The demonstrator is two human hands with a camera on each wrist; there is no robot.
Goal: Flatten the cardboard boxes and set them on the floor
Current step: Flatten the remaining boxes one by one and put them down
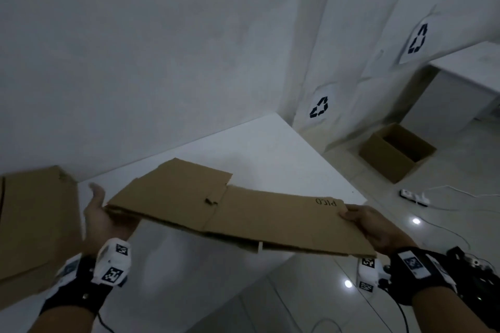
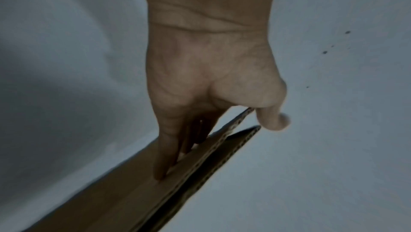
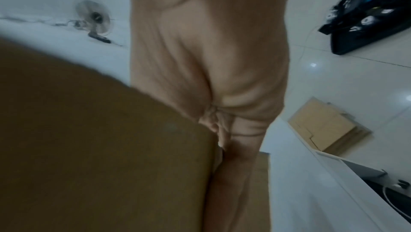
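A flattened brown cardboard box (image 1: 243, 216) with "PICO" written on it hangs level above the white table (image 1: 270, 149), held between both hands. My left hand (image 1: 100, 213) lies palm up under its left end, fingers straight along the underside and thumb sticking up free. The left wrist view shows those fingers (image 2: 169, 156) flat against the cardboard (image 2: 133, 200) and its two layers slightly apart. My right hand (image 1: 362, 222) pinches the right end, thumb on top and fingers beneath. In the right wrist view the cardboard (image 3: 89, 148) fills the lower left, beside the palm (image 3: 222, 112).
Another brown cardboard piece (image 1: 32, 219) lies on the table at the left. An open cardboard box (image 1: 397, 151) stands on the tiled floor by the wall, near a white power strip (image 1: 415, 196). Flattened cardboard (image 3: 327, 126) lies stacked on the floor. A fan (image 3: 95, 17) and black gear (image 3: 367, 16) lie further off.
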